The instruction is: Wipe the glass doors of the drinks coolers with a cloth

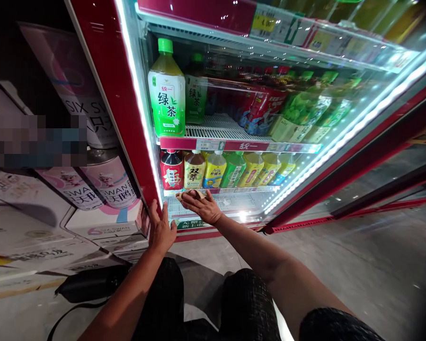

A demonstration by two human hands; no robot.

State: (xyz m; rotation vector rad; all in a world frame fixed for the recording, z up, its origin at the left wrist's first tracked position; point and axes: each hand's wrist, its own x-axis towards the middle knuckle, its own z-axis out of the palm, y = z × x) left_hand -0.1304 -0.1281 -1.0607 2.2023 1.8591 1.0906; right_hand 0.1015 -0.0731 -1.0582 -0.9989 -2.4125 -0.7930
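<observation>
In front of me stands a lit drinks cooler with a red frame. My left hand rests with spread fingers at the cooler's lower left edge, holding nothing. My right hand reaches to the lower shelf and has a beige, crumpled cloth under its fingers. The cloth is mostly covered by the hand. Just above it, a row of bottles stands on the lower shelf, among them a red-labelled bottle and a cream-labelled bottle. Below the hand lies the cooler's bottom rack.
On the middle shelf stand a large green tea bottle and several other drinks. Pink-and-white cans sit on stacked boxes at the left. A black bag with a strap lies on the floor near my left leg.
</observation>
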